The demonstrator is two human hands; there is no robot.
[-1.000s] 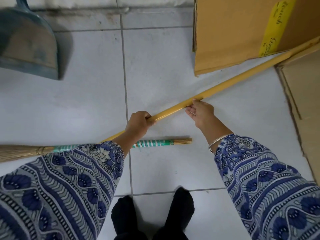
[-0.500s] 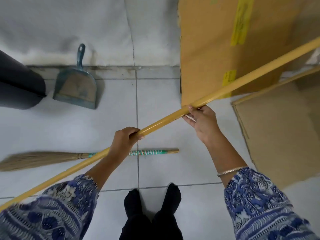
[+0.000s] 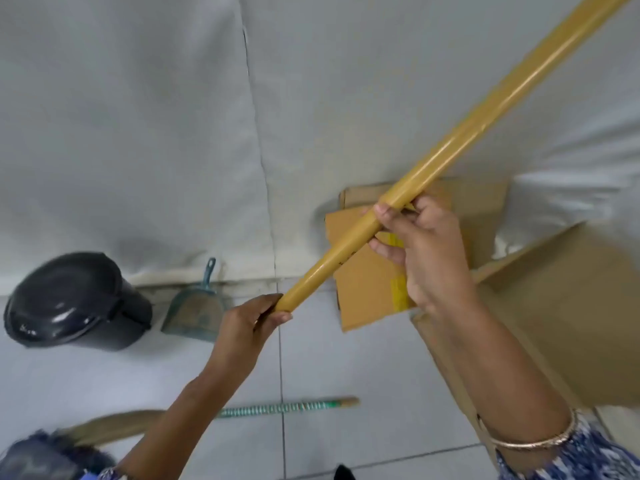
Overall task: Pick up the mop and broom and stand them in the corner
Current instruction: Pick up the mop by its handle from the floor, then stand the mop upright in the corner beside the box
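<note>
Both hands grip the long yellow mop pole (image 3: 460, 129), which slants steeply up to the top right and out of view; its head is not visible. My left hand (image 3: 247, 327) is closed around the pole's lower end, my right hand (image 3: 422, 244) is wrapped around it higher up. The grass broom (image 3: 287, 407), its handle bound in green and white tape, lies flat on the white tiled floor below my hands, bristles to the left behind my left arm.
A black lidded bin (image 3: 74, 303) and a teal dustpan (image 3: 194, 313) stand against the white wall at the left. Flattened cardboard sheets (image 3: 571, 306) lean and lie at the right. The wall corner seam (image 3: 256, 133) runs up the middle.
The pole has been lifted from low over the floor and tilted steeply upward. My view has risen from the floor to the wall. The broom has stayed on the tiles.
</note>
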